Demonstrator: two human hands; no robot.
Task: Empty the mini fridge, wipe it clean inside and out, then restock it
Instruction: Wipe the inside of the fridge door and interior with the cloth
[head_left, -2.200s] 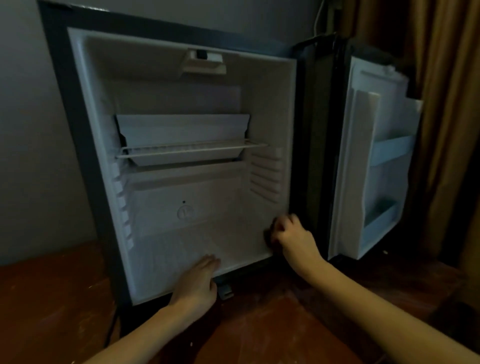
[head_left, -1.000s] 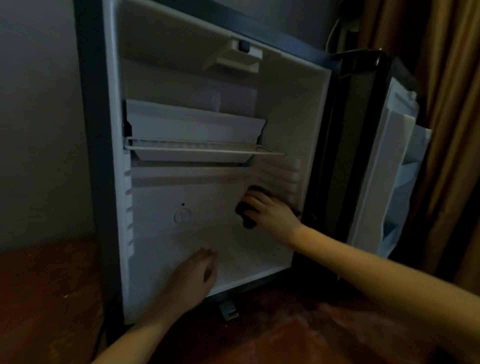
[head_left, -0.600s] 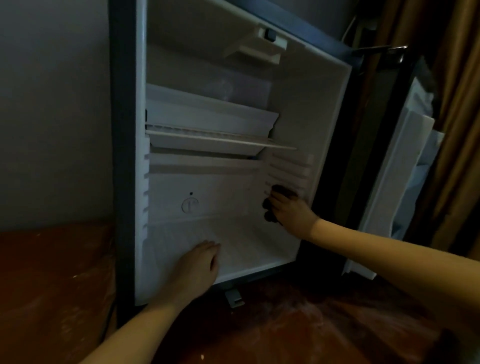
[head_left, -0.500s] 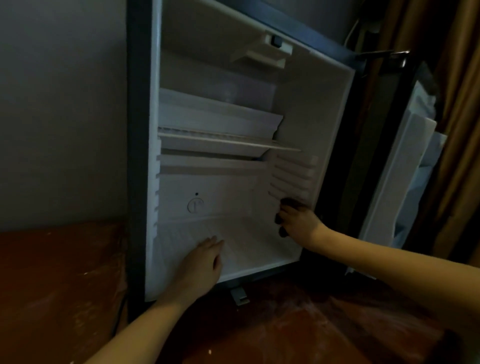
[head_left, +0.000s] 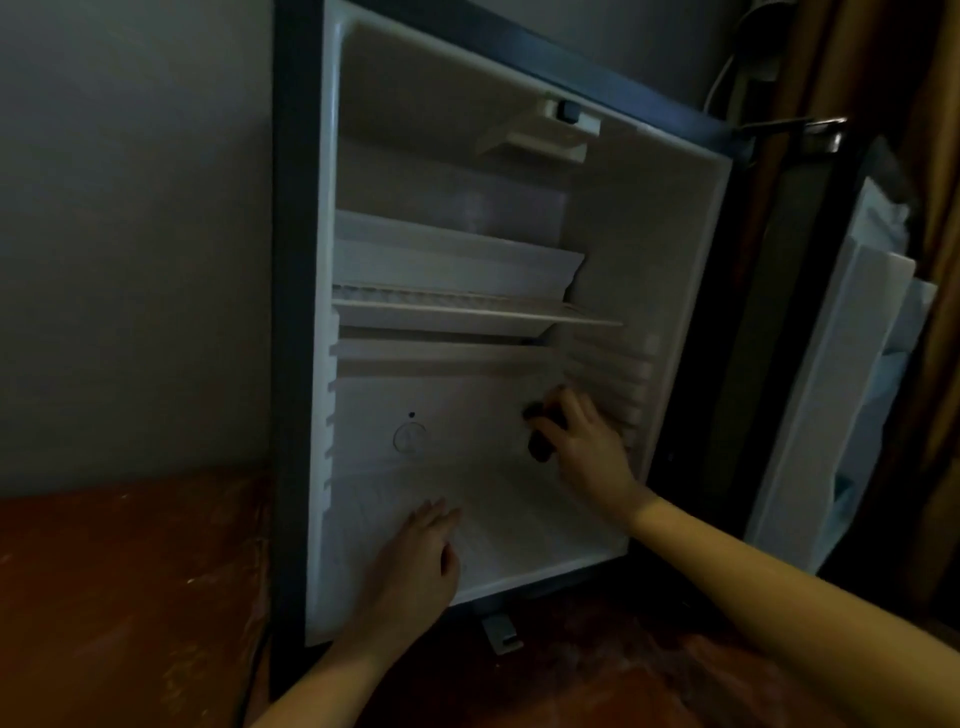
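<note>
Open white-lined mini fridge (head_left: 675, 249) filling centre frame, right hand (head_left: 582, 447) clutching a dark crumpled cloth (head_left: 540, 441) against its inner back corner, left hand (head_left: 415, 556) resting flat, fingers relaxed, on the fridge floor at lower centre

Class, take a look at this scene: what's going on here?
A person is cleaning inside an open mini fridge. The right hand grips a dark cloth against the lower right corner of the interior, below the shelf. The left hand rests flat on the fridge floor. The door stands open to the right.
</note>
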